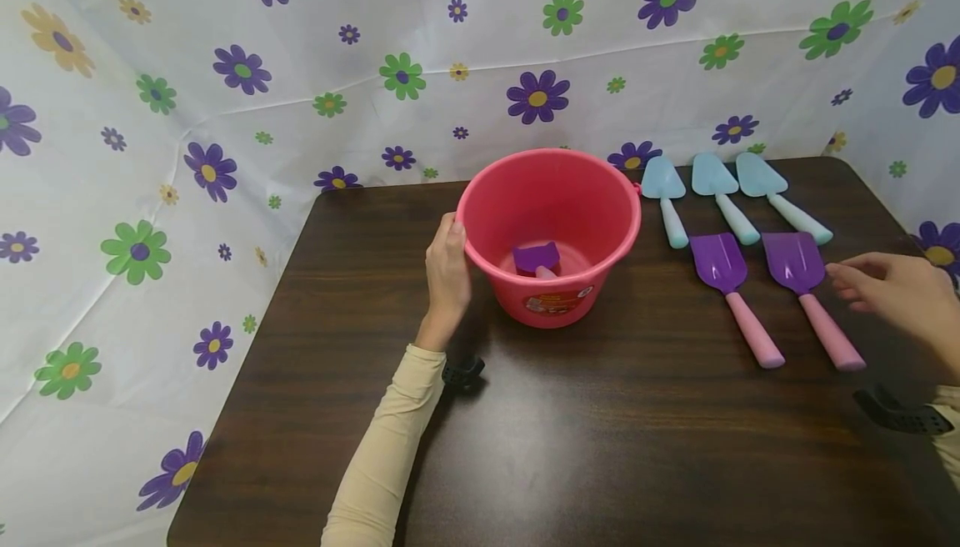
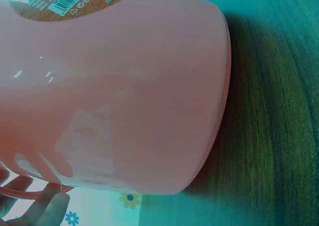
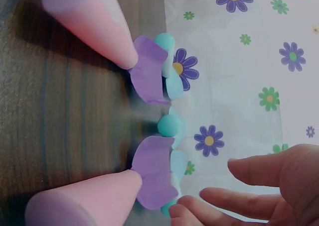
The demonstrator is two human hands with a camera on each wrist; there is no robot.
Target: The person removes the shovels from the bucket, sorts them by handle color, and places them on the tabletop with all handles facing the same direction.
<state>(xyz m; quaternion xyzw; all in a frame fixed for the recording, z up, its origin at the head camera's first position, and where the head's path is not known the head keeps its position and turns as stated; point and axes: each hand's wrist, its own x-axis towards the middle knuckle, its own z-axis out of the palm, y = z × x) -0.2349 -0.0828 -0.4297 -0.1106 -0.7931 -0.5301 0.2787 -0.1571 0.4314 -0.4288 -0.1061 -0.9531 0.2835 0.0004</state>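
Note:
A pink bucket [image 1: 512, 298] stands upright on the table, a label on its front. My left hand [image 1: 447, 270] grips its left rim; in the left wrist view the fingers [image 2: 52, 206] curl at the pink edge. Inside the bucket lies a purple shovel [image 1: 537, 256], its handle mostly hidden. At the right, two purple shovels with pink handles lie side by side, a left one [image 1: 720, 263] and a right one [image 1: 797, 262]. My right hand [image 1: 892, 290], loosely bent and holding nothing, hovers beside the right shovel's blade.
Behind the purple shovels lie three light-blue trowels: a left one [image 1: 663, 180], a middle one [image 1: 714, 176] and a right one [image 1: 759, 178]. A flowered white sheet [image 1: 315, 22] hangs along the back and left of the dark wooden table [image 1: 600, 447].

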